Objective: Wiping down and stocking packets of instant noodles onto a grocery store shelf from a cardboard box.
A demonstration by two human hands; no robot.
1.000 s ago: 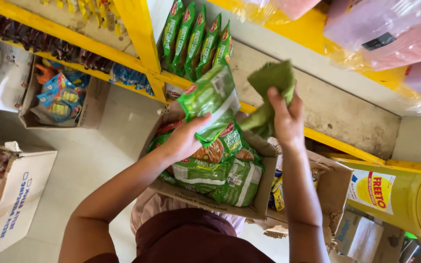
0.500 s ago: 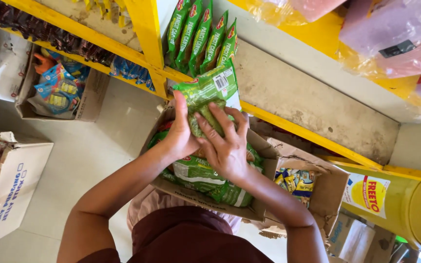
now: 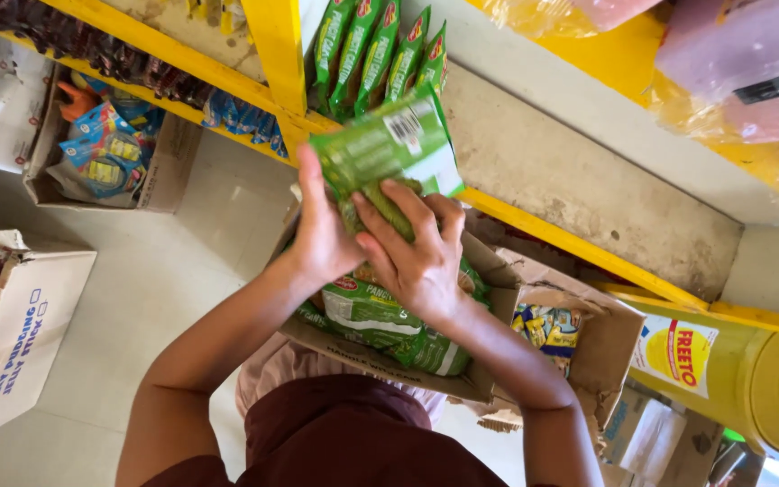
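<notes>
Item: green packet (image 3: 388, 149), held in both our hands, left hand (image 3: 322, 230) and right hand (image 3: 416, 257), fingers (image 3: 398, 209) clasped round its lower end; long axis runs up from fingertips toward the shelf packets (image 3: 376, 50); cardboard box (image 3: 498, 298) below.

A small shop: yellow shelves (image 3: 534, 216) stocked with snack packets (image 3: 376, 50), and open cartons (image 3: 20, 316) of goods on the floor.

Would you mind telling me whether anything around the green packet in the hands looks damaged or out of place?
Only slightly: the cardboard box of green packets has bent, ragged flaps. The green packet held by both hands looks intact.
</notes>
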